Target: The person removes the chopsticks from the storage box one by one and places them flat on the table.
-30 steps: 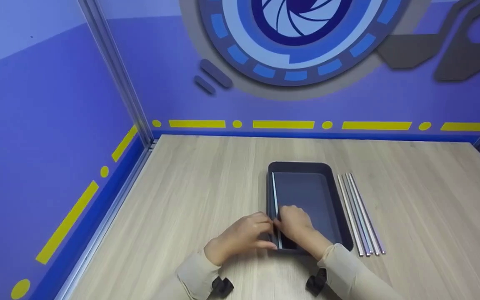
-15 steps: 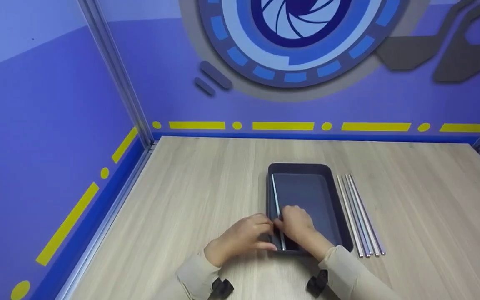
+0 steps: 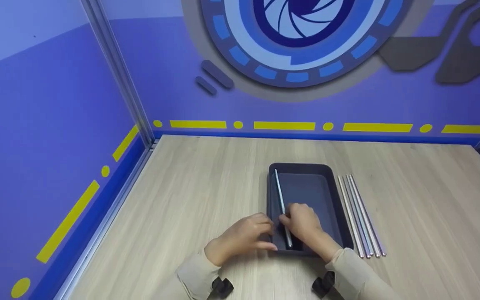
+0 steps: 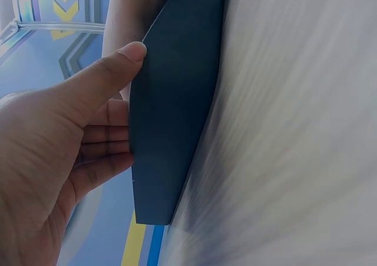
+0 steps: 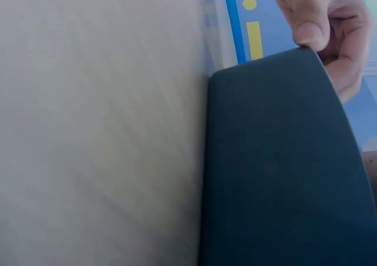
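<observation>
In the head view a dark grey rectangular tray [image 3: 339, 208] stands on the wooden table. My left hand [image 3: 246, 233] grips its near left corner; in the left wrist view the thumb [image 4: 134, 52] lies on the rim and the fingers are on the far side. Inside the tray, my right hand [image 3: 302, 221] pinches a slim metal chopstick [image 3: 279, 187] near its middle. The chopstick lies at a slant along the left part of the tray, its near end close to the front wall. The right fingertips are partly hidden. In the right wrist view the tray wall hides most of the right hand.
Several metal chopsticks [image 3: 358, 221], silver, gold-toned and bluish, lie side by side on the table right of the tray. Blue printed panels [image 3: 223, 104] close off the back and the left, with a metal post [image 3: 119, 71] at the corner.
My right hand has shifted a little to the right with the chopstick, which has come away from the tray's left wall. My left hand has stayed at the corner.
</observation>
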